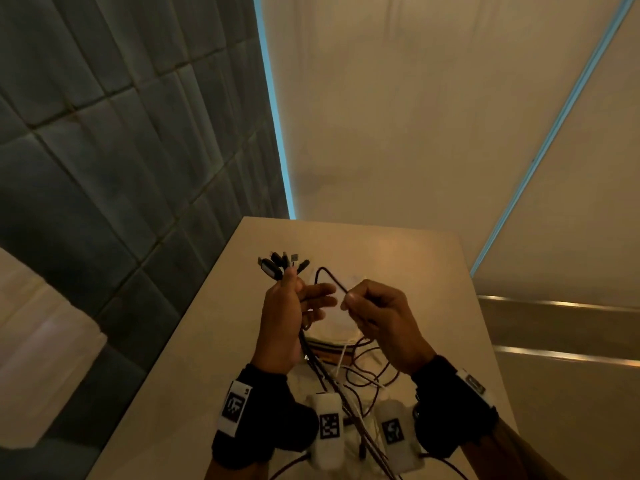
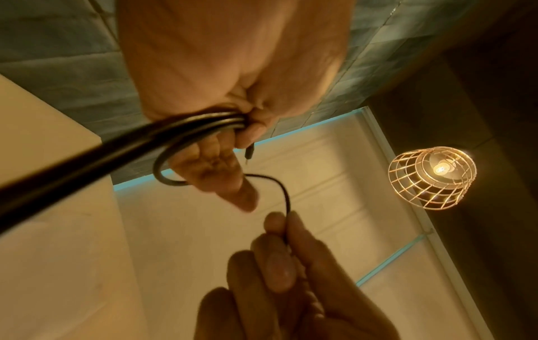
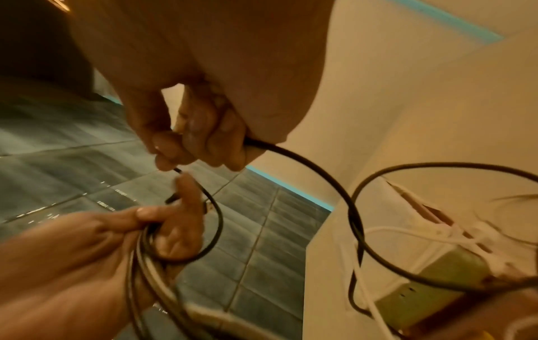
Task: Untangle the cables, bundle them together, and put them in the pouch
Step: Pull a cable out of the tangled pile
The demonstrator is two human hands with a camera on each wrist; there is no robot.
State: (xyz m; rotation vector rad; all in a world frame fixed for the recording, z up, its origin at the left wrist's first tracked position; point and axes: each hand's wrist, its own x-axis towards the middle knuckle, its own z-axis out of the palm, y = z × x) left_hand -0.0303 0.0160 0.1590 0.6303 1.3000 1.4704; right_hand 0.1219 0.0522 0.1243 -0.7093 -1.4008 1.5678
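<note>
My left hand (image 1: pixel 289 306) is raised above the table and grips a bunch of black cables (image 1: pixel 311 355); their plugs (image 1: pixel 282 265) fan out above my thumb. Its fingers point right, fairly straight. My right hand (image 1: pixel 372 311) pinches one thin black cable (image 1: pixel 329 275) between thumb and forefinger, and that cable loops up and over to the left hand. In the left wrist view the bunch (image 2: pixel 186 125) crosses my palm and the thin cable (image 2: pixel 284 193) arcs to my right fingertips (image 2: pixel 275 224). A pale pouch (image 1: pixel 337 336) lies on the table beneath my hands, partly hidden.
Loose black and white cable lengths (image 1: pixel 360 372) trail over the beige table (image 1: pixel 207 323) towards me. A dark tiled wall (image 1: pixel 121 133) stands at the left and a cream wall behind. A lit wire-cage lamp (image 2: pixel 433 177) hangs overhead.
</note>
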